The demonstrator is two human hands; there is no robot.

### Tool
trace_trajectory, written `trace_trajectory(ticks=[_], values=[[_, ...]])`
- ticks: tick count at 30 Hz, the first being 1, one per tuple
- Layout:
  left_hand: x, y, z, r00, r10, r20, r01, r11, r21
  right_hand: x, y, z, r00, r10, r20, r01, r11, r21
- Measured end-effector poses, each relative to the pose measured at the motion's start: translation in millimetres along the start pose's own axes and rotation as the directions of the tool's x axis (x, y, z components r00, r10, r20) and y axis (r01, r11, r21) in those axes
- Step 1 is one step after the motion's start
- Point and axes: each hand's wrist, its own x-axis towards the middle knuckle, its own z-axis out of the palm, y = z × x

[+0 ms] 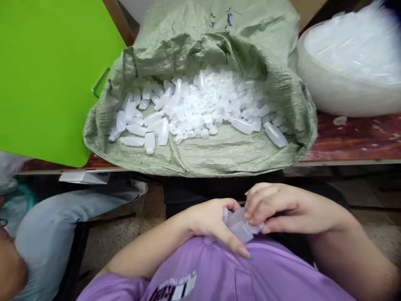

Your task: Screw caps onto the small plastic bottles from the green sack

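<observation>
My left hand [219, 223] is wrapped round several translucent white plastic bottles [240, 225], held close to my purple shirt. From the right, my right hand [275, 207] closes its fingers on the neck end of one of these bottles; whether a cap sits under the fingertips cannot be made out. Beyond my hands, a green woven sack [213, 156] lies with its mouth rolled back on the table. Inside it are loose small bottles [163, 131] at the left and a heap of small white caps [203, 108] in the middle.
A bright green board [53, 83] stands at the left with a metal handle [100, 82]. A white tub [344, 90] heaped with translucent pieces sits at the right on the red tabletop [360, 138]. Another person's leg in jeans [53, 230] is at the lower left.
</observation>
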Motion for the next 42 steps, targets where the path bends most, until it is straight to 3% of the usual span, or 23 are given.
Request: trace_trajectory(ticks=[3,6,8,13,15,18,21,22,24,26,27,29,31,33,35,37,39,42], values=[[4.3,-1.3,-1.2,0.999,0.036,0.023,-0.030,0.979,-0.203,-6.4,-2.3,-0.9,0.997,0.013,-0.076,-0.025,0.988,-0.153],[7.1,-1.7,-4.2,0.997,0.081,0.002,-0.076,0.949,-0.307,-13.9,-4.1,2.9,0.982,0.126,-0.138,-0.153,0.966,-0.208],[7.8,-1.3,-6.2,0.995,0.095,-0.017,-0.096,0.950,-0.296,-19.4,-3.8,8.0,0.959,0.225,-0.172,-0.251,0.957,-0.144],[6.3,1.8,-4.5,0.994,0.078,-0.080,-0.091,0.982,-0.167,-32.1,1.9,23.2,0.905,0.343,-0.253,-0.345,0.938,0.040],[4.7,3.7,-2.2,0.986,0.091,-0.143,-0.103,0.992,-0.077,-34.0,5.5,29.3,0.848,0.464,-0.257,-0.452,0.886,0.108],[2.0,8.0,0.3,0.966,0.157,-0.203,-0.147,0.987,0.067,-31.2,12.3,38.1,0.722,0.647,-0.247,-0.594,0.762,0.260],[0.1,13.4,0.7,0.947,0.208,-0.246,-0.161,0.967,0.198,-26.0,17.4,41.3,0.660,0.671,-0.338,-0.636,0.738,0.224],[-0.1,15.2,0.5,0.939,0.219,-0.266,-0.156,0.958,0.239,-25.0,17.5,40.1,0.670,0.636,-0.382,-0.628,0.761,0.165],[0.1,17.8,-0.2,0.922,0.235,-0.308,-0.137,0.941,0.310,-24.5,15.1,34.9,0.748,0.520,-0.412,-0.557,0.830,0.037],[1.6,19.1,-1.3,0.910,0.236,-0.340,-0.104,0.926,0.364,-24.6,10.7,28.4,0.835,0.431,-0.342,-0.475,0.878,-0.055],[2.9,19.1,-2.0,0.906,0.233,-0.354,-0.082,0.916,0.392,-24.3,8.7,25.5,0.852,0.433,-0.294,-0.475,0.875,-0.089],[6.3,18.6,-3.5,0.900,0.224,-0.374,-0.035,0.892,0.450,-22.6,6.5,21.2,0.816,0.516,-0.261,-0.566,0.804,-0.180],[9.8,17.9,-4.8,0.890,0.227,-0.395,0.003,0.864,0.503,-20.2,6.7,18.8,0.769,0.550,-0.324,-0.632,0.731,-0.257],[12.6,17.8,-5.4,0.875,0.243,-0.419,0.023,0.843,0.537,-18.2,7.8,18.0,0.810,0.463,-0.361,-0.572,0.762,-0.305],[14.4,18.2,-5.0,0.868,0.248,-0.430,0.043,0.826,0.563,-17.0,8.8,18.1,0.856,0.404,-0.323,-0.501,0.801,-0.326],[15.5,18.4,-4.2,0.870,0.247,-0.426,0.057,0.809,0.585,-16.6,9.4,18.3,0.840,0.472,-0.269,-0.543,0.746,-0.386],[16.5,17.5,-3.9,0.869,0.260,-0.420,0.053,0.796,0.603,-16.9,9.5,18.2,0.804,0.520,-0.289,-0.594,0.669,-0.447],[18.1,13.8,-4.8,0.857,0.297,-0.422,0.036,0.781,0.624,-17.4,9.7,19.0,0.865,0.402,-0.299,-0.501,0.718,-0.484]])
